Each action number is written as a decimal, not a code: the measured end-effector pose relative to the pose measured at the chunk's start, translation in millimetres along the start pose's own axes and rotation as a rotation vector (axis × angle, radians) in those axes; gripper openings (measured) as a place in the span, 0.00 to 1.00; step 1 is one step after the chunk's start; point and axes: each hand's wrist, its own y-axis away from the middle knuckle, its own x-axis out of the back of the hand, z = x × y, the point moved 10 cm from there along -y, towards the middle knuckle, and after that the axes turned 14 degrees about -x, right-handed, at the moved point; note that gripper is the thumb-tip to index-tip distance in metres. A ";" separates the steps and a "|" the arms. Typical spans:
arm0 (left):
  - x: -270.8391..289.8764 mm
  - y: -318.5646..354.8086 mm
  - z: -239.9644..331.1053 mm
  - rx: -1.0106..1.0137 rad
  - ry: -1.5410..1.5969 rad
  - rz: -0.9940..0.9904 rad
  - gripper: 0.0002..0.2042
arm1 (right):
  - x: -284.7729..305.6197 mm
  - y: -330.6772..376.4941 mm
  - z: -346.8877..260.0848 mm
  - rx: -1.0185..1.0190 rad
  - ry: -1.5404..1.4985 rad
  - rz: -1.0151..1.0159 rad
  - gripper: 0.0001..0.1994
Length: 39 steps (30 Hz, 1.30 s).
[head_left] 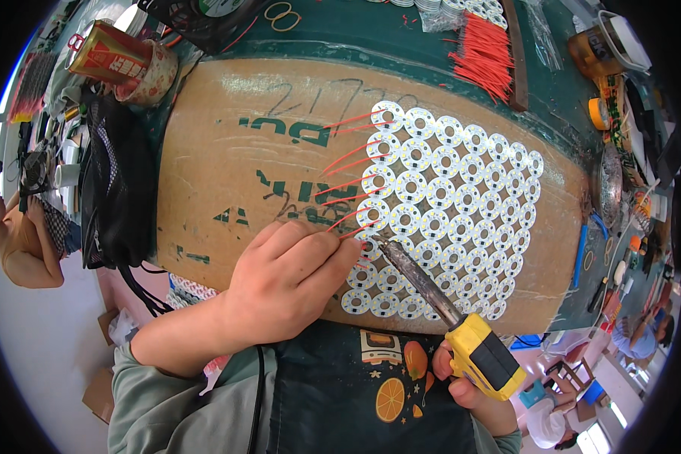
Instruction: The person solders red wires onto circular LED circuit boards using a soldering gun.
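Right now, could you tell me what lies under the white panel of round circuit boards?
The white panel lies on a flattened brown cardboard sheet, which rests on a green table. The left hand covers the panel's lower left corner, so the cardboard there is hidden.

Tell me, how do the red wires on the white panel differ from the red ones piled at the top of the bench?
The wires on the panel are few, spread apart in a row, each ending at a round board on the panel's left edge. The pile holds many, bunched loosely on the green bench and joined to nothing. The left hand pinches one near the soldering iron; the pile lies untouched. Both are thin, short and red.
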 end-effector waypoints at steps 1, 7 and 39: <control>-0.8 0.4 0.2 0.000 0.001 -0.011 0.19 | 1.5 -0.8 1.6 -0.007 -0.010 0.000 0.19; -2.6 -0.9 0.0 0.005 0.015 -0.041 0.18 | -1.4 -5.7 0.1 0.049 0.149 -0.099 0.20; -9.6 0.4 -1.7 0.057 0.027 -0.126 0.18 | 0.5 2.9 -14.1 0.112 0.323 0.050 0.22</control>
